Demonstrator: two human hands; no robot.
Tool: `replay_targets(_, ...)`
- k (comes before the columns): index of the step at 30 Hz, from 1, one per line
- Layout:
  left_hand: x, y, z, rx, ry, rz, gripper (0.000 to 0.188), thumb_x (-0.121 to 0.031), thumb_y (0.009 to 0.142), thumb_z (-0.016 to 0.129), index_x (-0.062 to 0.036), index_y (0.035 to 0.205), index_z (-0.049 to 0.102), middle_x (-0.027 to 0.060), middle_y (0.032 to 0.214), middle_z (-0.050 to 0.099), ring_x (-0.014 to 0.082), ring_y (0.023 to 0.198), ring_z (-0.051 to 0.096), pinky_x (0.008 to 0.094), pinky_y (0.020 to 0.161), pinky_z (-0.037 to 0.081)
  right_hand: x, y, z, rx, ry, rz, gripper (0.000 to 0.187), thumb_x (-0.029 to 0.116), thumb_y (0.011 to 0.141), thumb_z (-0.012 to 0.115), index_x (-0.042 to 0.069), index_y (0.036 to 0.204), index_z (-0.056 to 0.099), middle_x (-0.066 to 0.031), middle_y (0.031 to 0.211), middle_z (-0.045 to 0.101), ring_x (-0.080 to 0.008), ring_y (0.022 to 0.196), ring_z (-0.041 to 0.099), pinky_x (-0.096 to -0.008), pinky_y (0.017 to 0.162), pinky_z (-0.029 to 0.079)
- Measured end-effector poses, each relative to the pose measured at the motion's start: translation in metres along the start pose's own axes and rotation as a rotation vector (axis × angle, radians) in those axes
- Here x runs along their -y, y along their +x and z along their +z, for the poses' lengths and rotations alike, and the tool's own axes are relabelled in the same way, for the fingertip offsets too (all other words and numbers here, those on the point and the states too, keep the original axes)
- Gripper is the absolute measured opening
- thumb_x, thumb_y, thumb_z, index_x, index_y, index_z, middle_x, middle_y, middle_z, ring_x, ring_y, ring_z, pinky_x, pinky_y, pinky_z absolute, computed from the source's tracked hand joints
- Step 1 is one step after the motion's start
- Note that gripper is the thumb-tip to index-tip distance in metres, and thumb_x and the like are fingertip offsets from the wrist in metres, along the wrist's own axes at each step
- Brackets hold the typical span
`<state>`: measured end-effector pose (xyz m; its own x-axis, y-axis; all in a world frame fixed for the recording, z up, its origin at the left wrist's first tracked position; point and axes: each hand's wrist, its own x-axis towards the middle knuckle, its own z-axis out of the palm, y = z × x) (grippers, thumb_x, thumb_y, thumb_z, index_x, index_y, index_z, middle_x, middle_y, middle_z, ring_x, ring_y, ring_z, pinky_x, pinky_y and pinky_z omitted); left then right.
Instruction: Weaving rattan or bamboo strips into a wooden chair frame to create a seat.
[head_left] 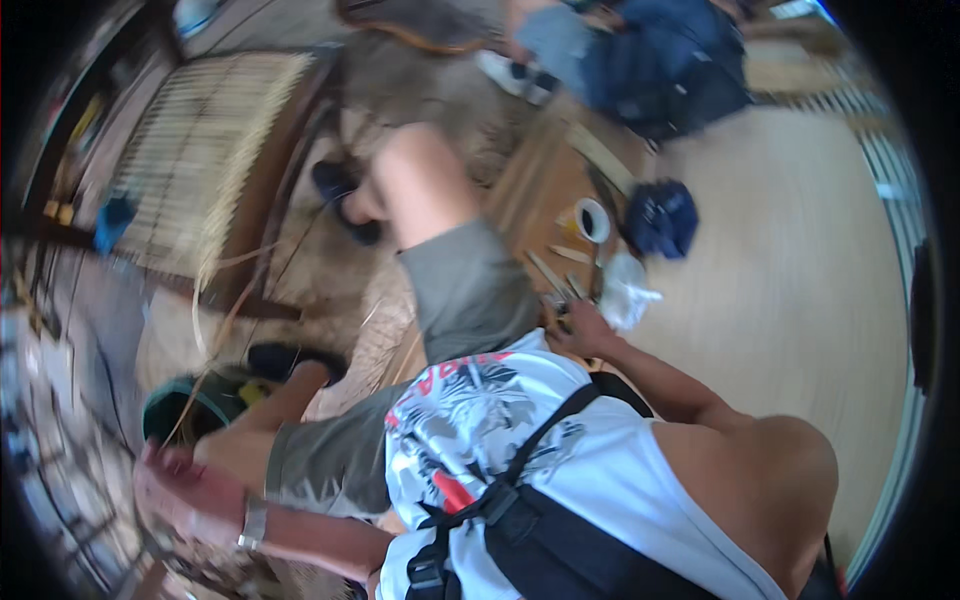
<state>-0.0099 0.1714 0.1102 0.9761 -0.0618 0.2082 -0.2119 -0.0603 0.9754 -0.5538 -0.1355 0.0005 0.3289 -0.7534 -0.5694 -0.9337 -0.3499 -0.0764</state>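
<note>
At the lower left, my left hand is closed around the end of a thin pale cane strand. The strand runs up to the woven seat of a dark wooden chair frame. A dark green bucket stands just beyond that hand. My right hand reaches down to the wooden bench beside my hip, among metal hand tools. Blur hides whether its fingers grip one of them. A crumpled clear plastic bag lies right beside it.
Farther along the wooden bench are a white cup with dark contents and a flat pale strip. A dark blue cloth item lies to the right. Another person sits at the top.
</note>
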Motion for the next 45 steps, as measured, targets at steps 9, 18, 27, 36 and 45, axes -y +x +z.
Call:
replay_targets(9, 0.001, 0.006, 0.046, 0.062, -0.264, -0.188, 0.025, -0.022, 0.1, 0.067, 0.0016, 0.108, 0.066, 0.0067, 0.096, 0.067, 0.0099, 0.072, 0.053, 0.0214, 0.063, 0.044, -0.025, 0.027, 0.017, -0.427, 0.628, 0.354, 0.076, 0.042, 0.083, 0.078, -0.004, 0.136, 0.049, -0.0284, 0.133, 0.054, -0.0422, 0.119, 0.057, -0.0477, 0.099, 0.049)
replay_targets(18, 0.033, -0.022, 0.04, 0.234, -0.419, -0.475, 0.022, -0.022, 0.102, 0.065, -0.0009, 0.105, 0.064, 0.0019, 0.081, 0.059, 0.0084, 0.068, 0.05, 0.0214, 0.059, 0.041, -0.071, 0.122, 0.013, -0.856, 0.984, 0.406, 0.13, 0.051, 0.067, 0.092, -0.009, 0.154, 0.016, -0.0306, 0.152, 0.035, -0.0394, 0.139, 0.044, -0.0434, 0.112, 0.042)
replay_targets(27, 0.033, -0.033, 0.043, 0.211, -0.345, -0.457, 0.023, -0.024, 0.1, 0.067, -0.0015, 0.102, 0.066, 0.0024, 0.081, 0.062, 0.0066, 0.064, 0.051, 0.0168, 0.055, 0.041, -0.051, 0.167, 0.015, -1.224, 1.104, 0.454, 0.104, 0.053, 0.06, 0.096, -0.001, 0.133, 0.045, -0.0192, 0.134, 0.055, -0.0323, 0.129, 0.05, -0.0424, 0.11, 0.039)
replay_targets(36, 0.035, -0.029, 0.041, 0.166, -0.285, -0.49, 0.025, -0.024, 0.101, 0.066, 0.0004, 0.105, 0.066, 0.002, 0.078, 0.056, 0.0101, 0.068, 0.049, 0.0228, 0.06, 0.038, -0.035, 0.161, -0.012, -1.049, 0.778, 0.513, 0.127, 0.051, 0.06, 0.095, -0.008, 0.15, 0.028, -0.0267, 0.144, 0.047, -0.0372, 0.136, 0.046, -0.0429, 0.116, 0.035)
replay_targets(45, 0.035, -0.037, 0.049, 0.07, -0.373, -0.481, 0.013, -0.015, 0.1, 0.065, -0.0073, 0.109, 0.061, 0.0123, 0.096, 0.072, 0.0116, 0.069, 0.059, 0.0228, 0.058, 0.045, -0.056, 0.152, -0.016, -1.119, 0.62, 0.336, 0.095, 0.046, 0.067, 0.094, -0.002, 0.138, 0.052, -0.0201, 0.134, 0.059, -0.0333, 0.123, 0.057, -0.0403, 0.107, 0.045)
